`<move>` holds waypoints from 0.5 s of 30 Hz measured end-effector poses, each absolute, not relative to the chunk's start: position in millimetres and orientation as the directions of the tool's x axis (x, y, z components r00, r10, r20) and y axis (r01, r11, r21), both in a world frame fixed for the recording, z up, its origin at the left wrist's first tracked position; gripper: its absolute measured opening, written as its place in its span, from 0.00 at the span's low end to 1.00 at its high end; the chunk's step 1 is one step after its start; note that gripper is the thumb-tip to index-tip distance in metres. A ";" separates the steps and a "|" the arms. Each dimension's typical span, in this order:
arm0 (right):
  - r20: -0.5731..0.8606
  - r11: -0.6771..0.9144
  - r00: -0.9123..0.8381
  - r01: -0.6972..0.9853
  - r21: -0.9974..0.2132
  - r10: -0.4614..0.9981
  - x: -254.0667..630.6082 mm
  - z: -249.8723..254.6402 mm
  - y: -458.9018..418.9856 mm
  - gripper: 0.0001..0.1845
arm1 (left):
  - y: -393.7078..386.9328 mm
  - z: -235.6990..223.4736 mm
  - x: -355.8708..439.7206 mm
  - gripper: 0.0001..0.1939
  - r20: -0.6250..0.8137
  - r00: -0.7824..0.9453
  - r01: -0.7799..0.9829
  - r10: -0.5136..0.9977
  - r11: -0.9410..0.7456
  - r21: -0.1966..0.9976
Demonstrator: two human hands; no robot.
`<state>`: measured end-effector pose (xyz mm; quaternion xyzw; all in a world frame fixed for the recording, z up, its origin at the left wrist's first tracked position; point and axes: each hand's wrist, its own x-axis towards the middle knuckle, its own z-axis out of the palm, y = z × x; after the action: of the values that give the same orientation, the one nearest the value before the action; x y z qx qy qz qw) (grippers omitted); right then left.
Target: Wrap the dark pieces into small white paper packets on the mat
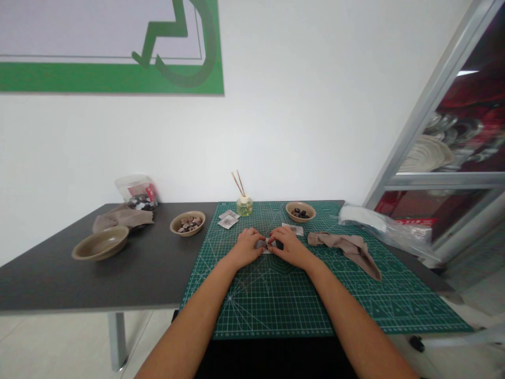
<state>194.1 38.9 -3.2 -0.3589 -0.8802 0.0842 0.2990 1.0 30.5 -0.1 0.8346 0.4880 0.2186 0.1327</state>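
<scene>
My left hand (249, 248) and my right hand (291, 247) meet over the green cutting mat (284, 310), thumbs and fingertips closed on a small greyish-white packet (267, 250) lying between them. Brown and dark bits show at the packet, but the fingers cover most of it. Just beyond my right hand lies another flat printed packet (298, 230), and two more packets (229, 219) sit at the mat's far left. A tan bowl (311, 217) holding several dark pieces stands behind my right hand.
On the left of the dark table (158, 284) are a bowl of brown pieces (189, 223), a tan dish (100, 247), a brown cloth (126, 218) and a clear jar (138, 190). A reed diffuser (244, 206), a crumpled cloth (347, 246) and a plastic bag (386, 227) surround the work area.
</scene>
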 end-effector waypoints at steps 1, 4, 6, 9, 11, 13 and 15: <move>0.469 0.711 -0.542 0.604 -0.359 0.697 193.9 -3.7 40.2 0.04 | 30.6 -0.2 1.0 0.13 0.233 0.428 0.755 0.873 -0.487 0.438; 0.479 0.645 -0.458 0.669 -0.370 0.749 196.1 -4.9 42.2 0.03 | 30.7 0.0 1.1 0.13 0.228 0.424 0.754 0.876 -0.481 0.448; 0.478 0.660 -0.473 0.647 -0.382 0.741 197.2 -4.3 40.7 0.03 | 30.4 0.6 1.3 0.13 0.228 0.424 0.754 0.876 -0.481 0.446; 0.471 0.731 -0.562 0.570 -0.375 0.680 194.8 -3.5 38.5 0.04 | 29.7 1.6 1.7 0.12 0.233 0.424 0.757 0.875 -0.484 0.440; 0.467 0.736 -0.572 0.574 -0.360 0.674 192.7 -4.7 40.1 0.05 | 29.2 1.9 1.6 0.12 0.235 0.425 0.755 0.874 -0.485 0.441; 0.472 0.699 -0.527 0.624 -0.350 0.707 193.0 -6.6 43.0 0.05 | 29.0 2.0 1.4 0.13 0.235 0.427 0.752 0.873 -0.487 0.444; 0.480 0.660 -0.477 0.661 -0.356 0.736 195.1 -7.4 43.8 0.04 | 29.3 1.7 1.0 0.13 0.234 0.430 0.750 0.872 -0.489 0.444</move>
<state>195.1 43.8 -7.4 -0.4076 -0.8571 0.0609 0.3092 1.0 29.3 1.7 0.8343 0.4861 0.2205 0.1378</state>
